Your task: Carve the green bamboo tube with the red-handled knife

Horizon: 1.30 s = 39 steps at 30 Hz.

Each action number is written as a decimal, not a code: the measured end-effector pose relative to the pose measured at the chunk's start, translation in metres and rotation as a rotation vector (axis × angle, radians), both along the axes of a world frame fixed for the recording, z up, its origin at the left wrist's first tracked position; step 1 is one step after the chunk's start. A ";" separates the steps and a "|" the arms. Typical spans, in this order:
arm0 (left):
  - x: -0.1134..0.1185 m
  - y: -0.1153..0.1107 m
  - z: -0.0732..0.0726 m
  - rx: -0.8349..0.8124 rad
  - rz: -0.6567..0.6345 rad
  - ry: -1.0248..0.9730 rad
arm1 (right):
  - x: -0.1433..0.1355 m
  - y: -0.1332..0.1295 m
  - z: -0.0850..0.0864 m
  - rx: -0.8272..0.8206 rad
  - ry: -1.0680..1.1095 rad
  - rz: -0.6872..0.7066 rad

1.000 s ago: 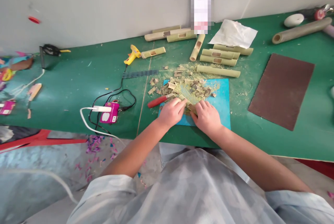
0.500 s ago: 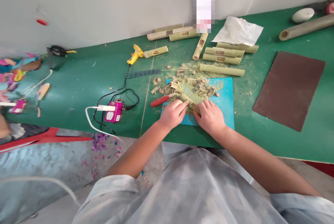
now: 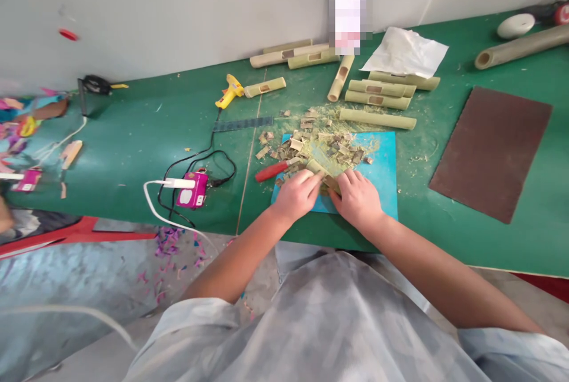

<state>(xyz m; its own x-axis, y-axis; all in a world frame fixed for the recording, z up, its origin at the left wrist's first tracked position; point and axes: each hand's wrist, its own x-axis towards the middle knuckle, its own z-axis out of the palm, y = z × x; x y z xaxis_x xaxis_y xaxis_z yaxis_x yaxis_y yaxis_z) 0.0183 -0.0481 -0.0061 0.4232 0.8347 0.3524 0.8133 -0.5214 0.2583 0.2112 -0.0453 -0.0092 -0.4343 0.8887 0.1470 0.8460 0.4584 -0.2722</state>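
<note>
A short bamboo tube (image 3: 316, 166) lies slantwise over the blue mat (image 3: 386, 174), gripped between my two hands. The fingers of my left hand (image 3: 297, 193) are closed on its left part. My right hand (image 3: 359, 197) has its fingers curled over the right end, with the thumb near the mat. Between the hands an opening in the tube's side is partly visible. Bamboo chips (image 3: 297, 143) and shavings cover the upper part of the mat. Just left of my left hand rests a red-handled knife (image 3: 272, 171), its blade partly among the chips.
Behind the mat lie several cut bamboo tubes (image 3: 377, 119), some under white paper (image 3: 405, 53). A yellow glue gun (image 3: 230, 92), a ruler (image 3: 243, 124) and a pink power adapter (image 3: 192, 189) with cables sit leftward. A brown sheet (image 3: 491, 153) and a long bamboo pole (image 3: 522, 48) are rightward.
Both hands stay on the bamboo tube, with only a slight shift of the left fingers. The view has moved very slightly; the other things lie as before.
</note>
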 end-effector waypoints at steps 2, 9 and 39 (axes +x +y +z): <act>0.000 0.000 0.000 -0.003 -0.005 0.007 | 0.000 0.000 0.000 0.000 -0.003 0.001; -0.001 -0.001 0.000 0.010 -0.006 0.030 | 0.000 0.000 0.001 -0.004 -0.008 0.004; 0.003 -0.004 0.003 -0.036 -0.006 -0.003 | 0.001 0.000 0.002 -0.018 -0.025 0.001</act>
